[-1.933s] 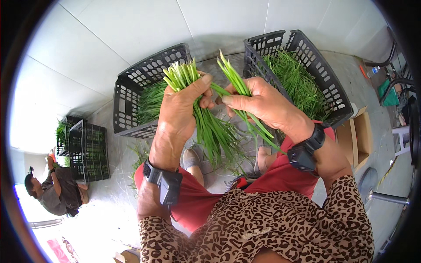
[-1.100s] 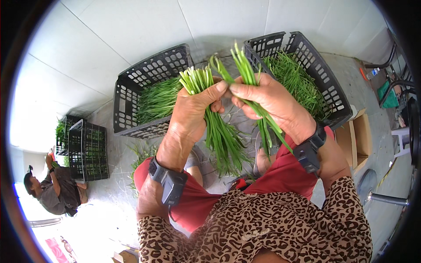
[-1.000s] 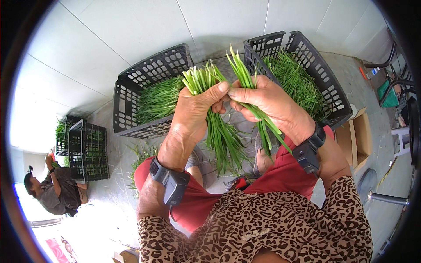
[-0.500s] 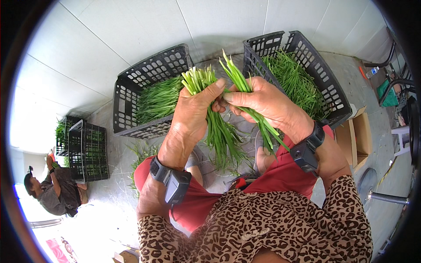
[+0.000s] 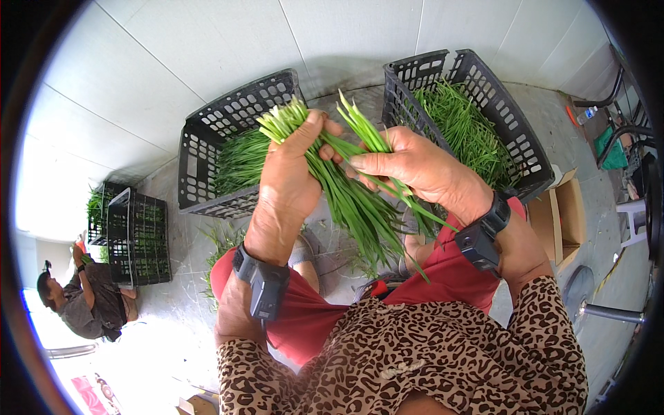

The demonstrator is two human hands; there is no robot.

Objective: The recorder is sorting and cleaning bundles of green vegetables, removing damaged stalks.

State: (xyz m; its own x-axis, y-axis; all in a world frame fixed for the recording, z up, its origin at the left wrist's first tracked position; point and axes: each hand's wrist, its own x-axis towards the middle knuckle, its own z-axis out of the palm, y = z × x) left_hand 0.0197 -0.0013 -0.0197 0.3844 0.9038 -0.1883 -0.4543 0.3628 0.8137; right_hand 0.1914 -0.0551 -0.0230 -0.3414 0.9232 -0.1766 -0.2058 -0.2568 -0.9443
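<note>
My left hand [image 5: 290, 162] is closed around a thick bunch of garlic chives [image 5: 349, 200], pale cut ends up at the left and green leaves hanging down to the right. In my right hand [image 5: 432, 169] is a thinner bunch of chives [image 5: 363, 126], pinched under the thumb with its tips pointing up. A strand or two stretches between both hands. Behind my left hand stands a black crate [image 5: 238, 100] with chives lying neatly in one direction [image 5: 238, 162]. Another black crate [image 5: 501, 104], beyond my right hand, holds looser, tangled chives [image 5: 463, 128].
Loose leaves [image 5: 225, 242] lie on the grey floor by my left knee. At right are an open cardboard box [image 5: 570, 214], a round metal base with a pole [image 5: 581, 290] and a white stool [image 5: 633, 214]. Far left, a person [image 5: 90, 297] sits by stacked black crates [image 5: 142, 238].
My left hand has shifted left and tilted its bunch, so the leaves slant more to the right. My right hand has lowered slightly; the gap between the hands is wider.
</note>
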